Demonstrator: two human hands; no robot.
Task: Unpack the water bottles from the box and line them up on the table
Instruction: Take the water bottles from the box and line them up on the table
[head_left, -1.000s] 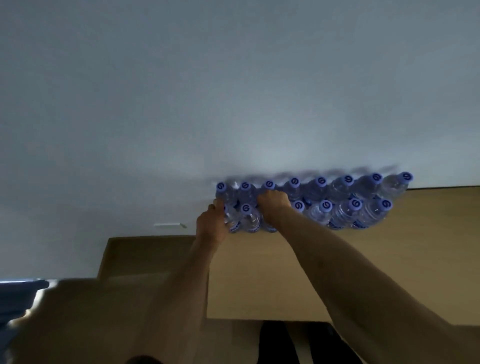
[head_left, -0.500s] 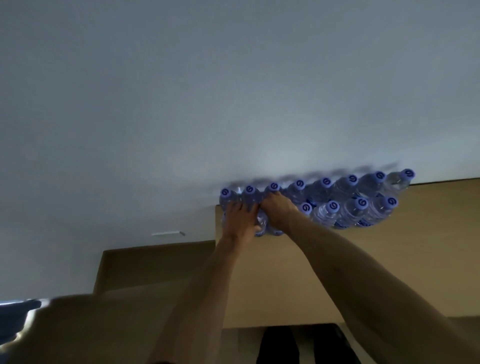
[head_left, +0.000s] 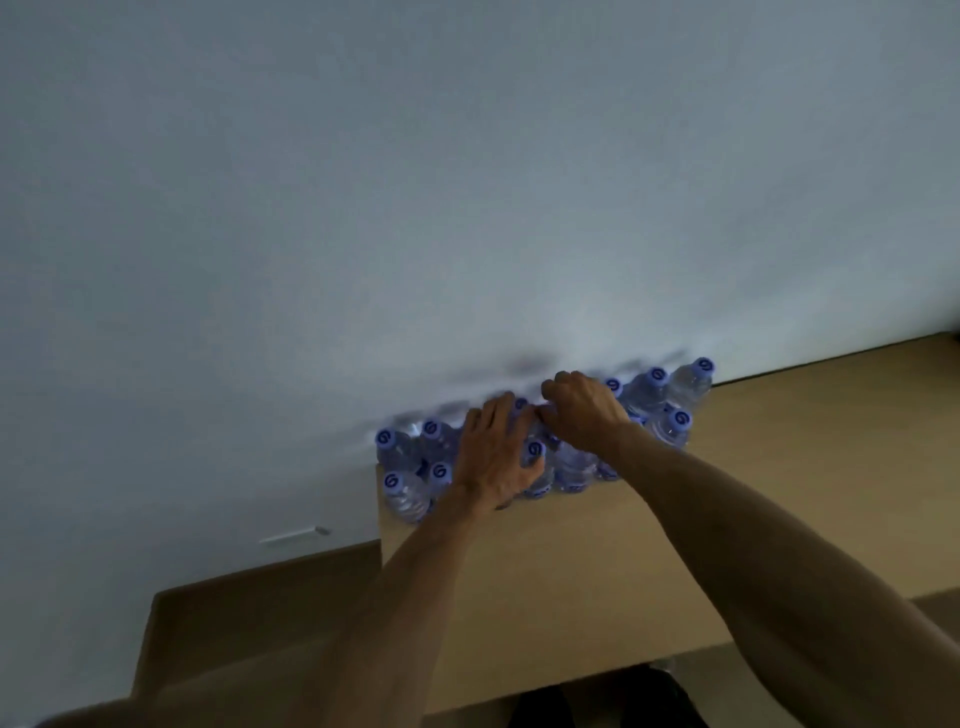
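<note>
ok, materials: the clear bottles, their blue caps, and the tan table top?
Clear water bottles with blue caps: look like thin glossy plastic, see-through with bright glints. Round blue caps: opaque moulded plastic, matte-ish, with a printed white logo. Tan flat table top: smooth, uniform, low sheen, probably laminate or wood veneer; no grain is visible, so that stays open.

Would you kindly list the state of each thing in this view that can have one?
water bottles: upright, capped, in two rows at the table's far edge against the wall.
table: bears the bottles along its back edge.
left hand: fingers spread, resting on the bottle tops.
right hand: fingers curled over the bottles; grip unclear.
cardboard box: open, lower left.
</note>
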